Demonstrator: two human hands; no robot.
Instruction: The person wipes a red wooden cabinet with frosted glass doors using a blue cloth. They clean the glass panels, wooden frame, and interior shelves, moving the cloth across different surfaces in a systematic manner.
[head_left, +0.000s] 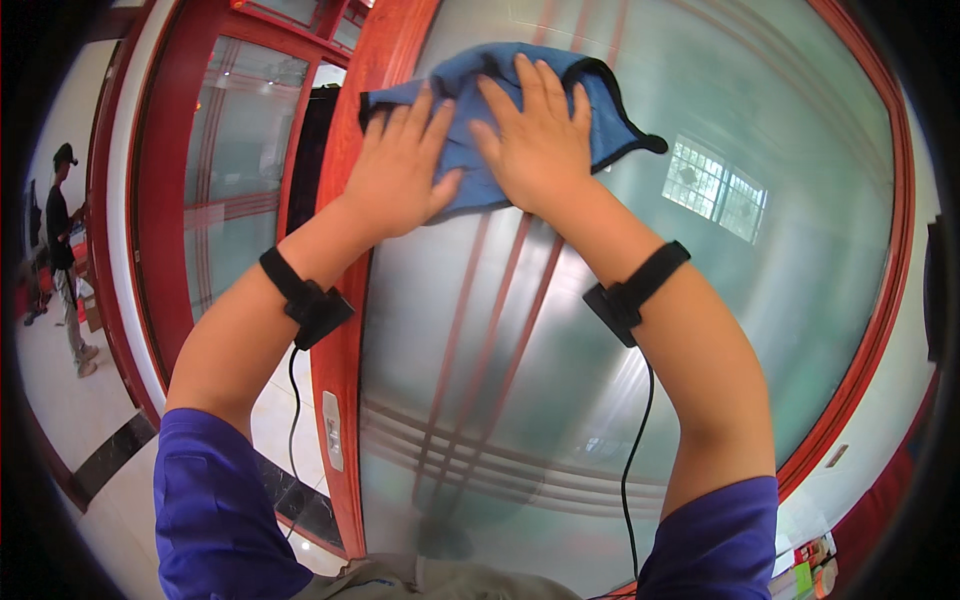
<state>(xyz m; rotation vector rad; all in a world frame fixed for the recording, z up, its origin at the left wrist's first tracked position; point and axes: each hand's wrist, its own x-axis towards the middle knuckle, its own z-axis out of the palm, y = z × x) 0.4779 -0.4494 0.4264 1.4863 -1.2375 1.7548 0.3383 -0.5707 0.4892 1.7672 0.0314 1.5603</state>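
Note:
A blue cloth (462,180) with black edging is spread against the frosted glass panel (600,370) of a red-framed door. My left hand (400,165) lies over the cloth's left part, near the red door frame (340,300), with its fingers spread. To its right, my right hand (540,135) presses flat on the cloth, fingers apart and pointing up. The cloth's right corner sticks out past my right hand and looks lifted from the glass. Both hands are slightly blurred. Neither one grips the cloth visibly.
Each forearm wears a black strap with a small device (322,315) and a hanging cable (628,470). A recessed handle (333,430) sits in the door frame. Another red glass door (245,150) stands left. Beyond a doorway a person (62,230) stands. Colourful packages (812,570) lie lower right.

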